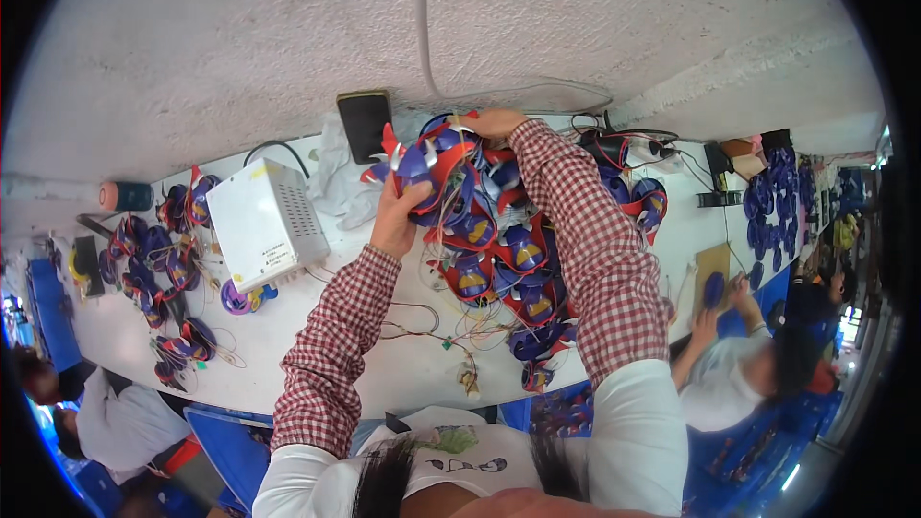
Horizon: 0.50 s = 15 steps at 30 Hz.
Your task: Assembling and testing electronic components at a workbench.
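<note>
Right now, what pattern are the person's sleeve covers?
Red-and-white check sleeve covers, clearest in the head view.

Red-and-white checked sleeves (336, 355) cover both forearms at centre frame. The toy parts (484, 240) heaped between them are blue and red with yellow spots (thin red and white wires trail off them). Left of centre sits a white metal box (264, 223); above centre, a black phone (364, 123). The table (403, 374) is white.

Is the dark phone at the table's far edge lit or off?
Off, apparently: the phone lies flat with a uniformly black screen, just beyond the left hand.
</note>
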### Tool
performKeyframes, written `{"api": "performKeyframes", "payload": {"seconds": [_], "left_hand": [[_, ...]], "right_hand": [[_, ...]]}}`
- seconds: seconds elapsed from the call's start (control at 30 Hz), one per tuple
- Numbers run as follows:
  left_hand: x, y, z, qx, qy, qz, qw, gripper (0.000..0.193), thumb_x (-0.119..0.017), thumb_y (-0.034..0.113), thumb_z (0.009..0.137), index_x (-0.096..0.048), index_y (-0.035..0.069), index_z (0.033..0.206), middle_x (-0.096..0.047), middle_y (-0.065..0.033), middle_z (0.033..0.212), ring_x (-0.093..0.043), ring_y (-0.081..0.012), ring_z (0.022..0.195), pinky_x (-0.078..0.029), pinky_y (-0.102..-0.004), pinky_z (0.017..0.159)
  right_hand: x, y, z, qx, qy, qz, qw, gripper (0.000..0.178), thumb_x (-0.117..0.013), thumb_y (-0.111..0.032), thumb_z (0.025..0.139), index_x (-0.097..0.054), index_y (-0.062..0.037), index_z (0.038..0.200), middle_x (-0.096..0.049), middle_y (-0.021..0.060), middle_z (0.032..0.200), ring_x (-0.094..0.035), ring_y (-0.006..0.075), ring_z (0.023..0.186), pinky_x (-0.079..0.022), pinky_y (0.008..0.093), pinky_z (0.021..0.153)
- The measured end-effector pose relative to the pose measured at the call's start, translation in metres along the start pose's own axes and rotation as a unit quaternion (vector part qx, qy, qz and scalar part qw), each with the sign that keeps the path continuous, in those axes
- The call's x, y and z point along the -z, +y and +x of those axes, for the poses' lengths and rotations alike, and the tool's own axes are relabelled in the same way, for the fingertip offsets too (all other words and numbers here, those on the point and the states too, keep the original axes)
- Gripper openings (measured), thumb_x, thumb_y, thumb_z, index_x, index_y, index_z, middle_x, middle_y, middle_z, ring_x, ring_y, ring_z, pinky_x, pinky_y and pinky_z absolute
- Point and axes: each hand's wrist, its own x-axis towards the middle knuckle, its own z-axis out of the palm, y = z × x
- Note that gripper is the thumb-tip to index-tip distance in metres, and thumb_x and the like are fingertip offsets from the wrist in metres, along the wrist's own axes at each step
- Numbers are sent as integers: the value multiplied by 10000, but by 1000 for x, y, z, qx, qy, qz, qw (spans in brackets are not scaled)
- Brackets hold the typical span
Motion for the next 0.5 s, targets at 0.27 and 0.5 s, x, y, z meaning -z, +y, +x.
{"api": "performKeyframes", "payload": {"seconds": [0.27,0.5], "left_hand": [[33,6,-11,-45,61,-35,997,537,-595,32,818,-414,55,1323,-568,-94,1151,-576,-166,974,-467,-256,850],[37,3,-17,-75,81,-55,992,590,-600,90,820,-363,62,1360,-536,-120,1200,-577,-208,1003,-476,-298,873]], "right_hand": [[-2,-2,4,39,-19,-112,993,639,-567,-605,791,-671,10,929,-656,138,932,-597,227,717,-497,340,664],[-14,-22,-3,96,12,15,995,594,-646,-542,739,-672,20,931,-653,135,912,-592,202,717,-489,320,626]]}}
